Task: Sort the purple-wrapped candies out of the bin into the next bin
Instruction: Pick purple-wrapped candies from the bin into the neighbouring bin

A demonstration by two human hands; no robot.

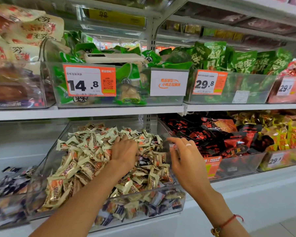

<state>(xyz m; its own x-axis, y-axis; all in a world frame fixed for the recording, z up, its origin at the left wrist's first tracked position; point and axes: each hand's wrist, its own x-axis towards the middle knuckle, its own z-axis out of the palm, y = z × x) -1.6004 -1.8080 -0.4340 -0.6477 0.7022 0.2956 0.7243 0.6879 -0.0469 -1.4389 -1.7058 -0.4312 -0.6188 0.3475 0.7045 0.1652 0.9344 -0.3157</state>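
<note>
Searching step: the left hand (125, 152) digs, fingers buried, grip unclear, in the cream candies (85, 161); the right hand (183, 154) pinches a wrapped candy (175, 147). Next, carry it to the purple bin (9, 202).

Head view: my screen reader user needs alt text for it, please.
A person's left hand digs into a clear bin of cream-wrapped candies, with a few purple-wrapped candies mixed in. The right hand pinches one at the bin's right wall.
</note>
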